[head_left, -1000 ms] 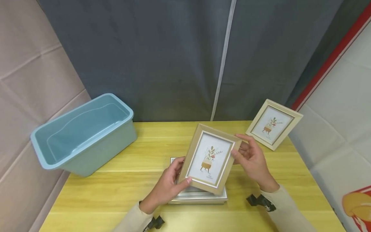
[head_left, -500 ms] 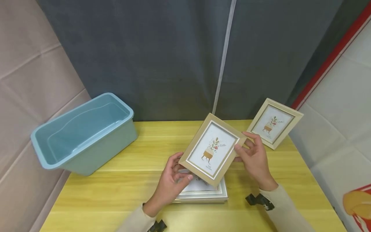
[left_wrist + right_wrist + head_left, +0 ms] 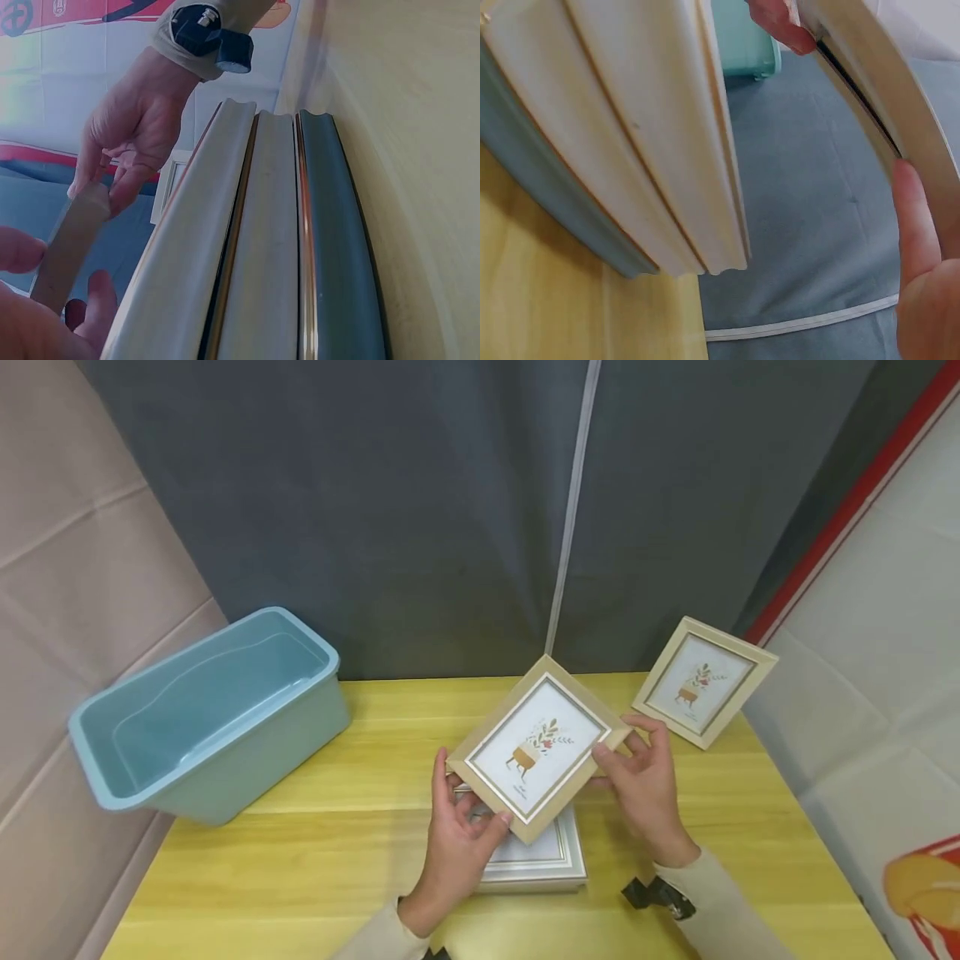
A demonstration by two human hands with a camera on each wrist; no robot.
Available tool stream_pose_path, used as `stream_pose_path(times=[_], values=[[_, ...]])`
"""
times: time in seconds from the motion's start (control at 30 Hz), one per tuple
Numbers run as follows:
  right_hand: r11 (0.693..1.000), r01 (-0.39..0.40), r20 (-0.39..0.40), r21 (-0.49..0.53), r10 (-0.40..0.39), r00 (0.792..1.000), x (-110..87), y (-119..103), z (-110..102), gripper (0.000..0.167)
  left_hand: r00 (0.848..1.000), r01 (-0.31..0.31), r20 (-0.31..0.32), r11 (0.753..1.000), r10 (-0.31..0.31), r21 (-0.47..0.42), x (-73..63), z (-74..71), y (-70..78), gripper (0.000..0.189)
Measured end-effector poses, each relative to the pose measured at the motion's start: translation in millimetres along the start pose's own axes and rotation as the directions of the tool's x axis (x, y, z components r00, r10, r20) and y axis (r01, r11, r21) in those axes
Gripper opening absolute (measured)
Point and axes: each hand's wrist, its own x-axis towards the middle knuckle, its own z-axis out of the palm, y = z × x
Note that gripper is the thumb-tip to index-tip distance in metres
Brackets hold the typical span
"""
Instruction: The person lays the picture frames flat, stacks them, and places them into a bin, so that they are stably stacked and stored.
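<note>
Both hands hold a tan picture frame (image 3: pixel 536 752) with a white inner border and a print of a plant in a legged pot. It is turned cornerwise, its picture facing up toward the head camera. My left hand (image 3: pixel 459 852) grips the lower left part, thumb in front and fingers partly hidden behind. The right hand (image 3: pixel 647 793) pinches the right corner between thumb and fingers. Below the held frame lies a stack of picture frames (image 3: pixel 543 877), partly covered by it. From the side, the left wrist view shows two whitish frames (image 3: pixel 262 217) above a blue-grey one (image 3: pixel 337 232).
A cream picture frame (image 3: pixel 693 727) with a similar print stands at the back right of the wooden table (image 3: pixel 300 868). At the left is a blue plastic bin (image 3: pixel 262 743) whose visible inside holds nothing. A dark grey curtain (image 3: pixel 375 527) hangs behind the table.
The held tan frame has turned clockwise and risen a little off the stack, showing more of the top stacked frame. My left hand has shifted right and now points more upright.
</note>
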Motion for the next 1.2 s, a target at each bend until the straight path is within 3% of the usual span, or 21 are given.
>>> stream_pose_path(times=[0.3,0.4,0.5,0.6,0.77,1.0,1.2], values=[[0.992,-0.029,0.114,-0.124,0.044,0.993,-10.9,1.0,-8.4,0.053,0.993,0.103,0.054,0.995,-0.102,-0.016,-4.4,-20.7,6.7,0.122],[0.974,-0.044,0.125,-0.222,0.073,0.989,-15.0,0.0,-10.0,0.054,0.990,0.116,0.075,0.993,-0.116,0.000,-7.8,-29.2,9.5,0.117],[0.941,-0.009,0.164,-0.339,0.068,0.984,-18.3,-1.3,-12.1,0.054,0.989,0.115,0.089,0.992,-0.119,0.043,-10.2,-38.0,12.0,0.112],[0.920,0.034,0.235,-0.391,0.064,0.970,-20.6,-2.5,-14.5,0.052,0.991,0.089,0.090,0.991,-0.098,0.096,-11.1,-46.4,14.0,0.103],[0.913,0.045,0.327,-0.406,0.099,0.940,-23.6,-3.0,-16.0,0.053,0.996,0.044,0.063,0.983,-0.056,0.180,-9.5,-55.6,16.0,0.086],[0.837,0.093,0.322,-0.540,0.103,0.941,-30.1,1.6,-17.0,0.051,0.996,0.091,-0.018,0.954,-0.090,0.286,-8.8,-61.2,14.4,0.072],[0.856,0.029,0.325,-0.517,0.165,0.931,-32.8,5.7,-17.6,0.055,0.994,0.104,-0.049,0.939,-0.093,0.329,-7.6,-65.7,13.0,0.069]])
